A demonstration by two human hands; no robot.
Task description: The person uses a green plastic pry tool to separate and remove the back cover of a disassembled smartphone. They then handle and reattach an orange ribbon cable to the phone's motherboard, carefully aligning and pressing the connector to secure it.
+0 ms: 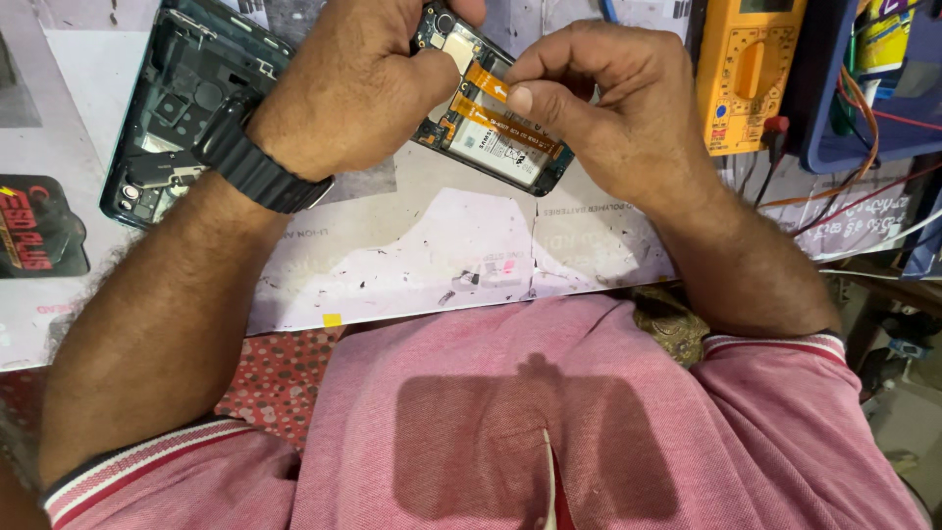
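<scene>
An opened phone (pixel 496 147) with its back removed lies tilted over the white work mat (pixel 412 245), its battery and orange flex cables exposed. My left hand (pixel 353 88), with a black wristwatch (pixel 250 162), grips the phone's upper end. My right hand (pixel 608 98) pinches an orange flex cable (pixel 488 82) between thumb and forefinger, just above the battery. Part of the phone is hidden under both hands.
A dark phone back cover (pixel 172 108) lies at the left on the mat. A yellow multimeter (pixel 751 74) stands at the upper right beside a blue tray (pixel 854 108) with wires. A black pouch (pixel 39 226) sits at the far left.
</scene>
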